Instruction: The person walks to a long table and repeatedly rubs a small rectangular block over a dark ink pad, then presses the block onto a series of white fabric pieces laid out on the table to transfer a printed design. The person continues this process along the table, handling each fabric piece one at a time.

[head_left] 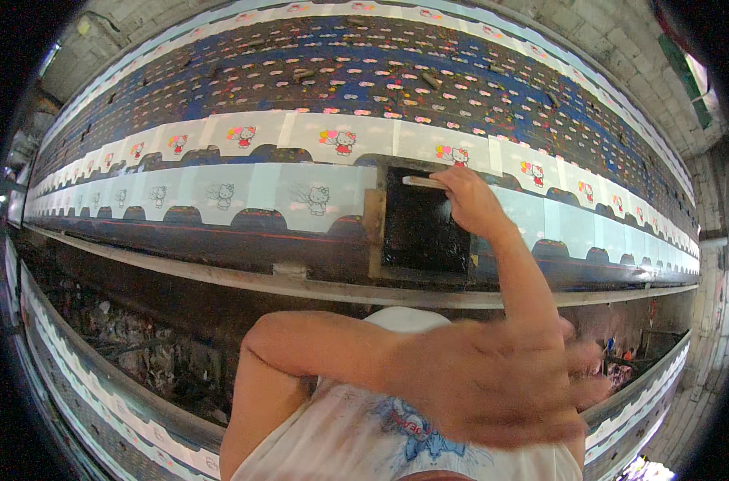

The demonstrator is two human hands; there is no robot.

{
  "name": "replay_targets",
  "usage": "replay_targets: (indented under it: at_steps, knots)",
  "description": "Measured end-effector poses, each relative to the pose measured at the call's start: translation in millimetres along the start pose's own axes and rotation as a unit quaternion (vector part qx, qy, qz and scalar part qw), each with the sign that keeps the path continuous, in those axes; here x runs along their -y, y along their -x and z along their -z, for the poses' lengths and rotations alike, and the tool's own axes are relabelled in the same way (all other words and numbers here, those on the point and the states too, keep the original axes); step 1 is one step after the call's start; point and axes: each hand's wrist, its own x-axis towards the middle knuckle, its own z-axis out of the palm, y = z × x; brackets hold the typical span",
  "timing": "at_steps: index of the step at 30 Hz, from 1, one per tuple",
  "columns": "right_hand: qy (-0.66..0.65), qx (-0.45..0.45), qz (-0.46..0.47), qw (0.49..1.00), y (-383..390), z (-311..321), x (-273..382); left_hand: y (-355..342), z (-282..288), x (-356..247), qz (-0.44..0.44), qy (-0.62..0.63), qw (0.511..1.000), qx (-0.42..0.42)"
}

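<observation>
My right hand point(467, 199) is closed around the pale handle of a squeegee point(422, 183), near the top of a dark printing screen point(421, 232). Black wet-looking ink covers the screen's inside. The screen's wooden frame point(374, 220) lies over the near row of pale fabric pieces. My left arm bends across my chest, and my left hand point(493, 377) hangs close to the camera, smeared by motion. Its fingers appear spread, with nothing visible in them. Left of the screen, a pale fabric piece point(292, 204) bears a dark outline of a cartoon cat.
Behind, a row of white pieces point(340, 138) carries coloured cat prints on the long, ink-spotted table point(300, 80). A ledge point(220, 270) runs along its near side. Below lies a cluttered floor point(156, 345). Another table point(140, 417) with printed pieces stands at the lower left.
</observation>
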Motion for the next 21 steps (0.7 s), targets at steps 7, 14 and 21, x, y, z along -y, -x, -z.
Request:
replay_targets:
  at_steps: [7, 14, 21]
  knots:
    - [0.006, 0.013, -0.05, 0.999, 9.7, -7.5, 17.0, -73.3, -25.7, -10.0, -0.09, 0.087, 0.989, 0.079]
    - [0.031, -0.002, -0.035, 0.999, 37.1, -12.3, 40.1, -33.9, -22.8, -4.8, -0.072, 0.187, 0.971, 0.134]
    - [0.014, -0.016, -0.001, 1.0, 90.6, -18.1, 80.9, 65.4, 10.5, 15.4, 0.052, 0.186, 0.977, 0.092]
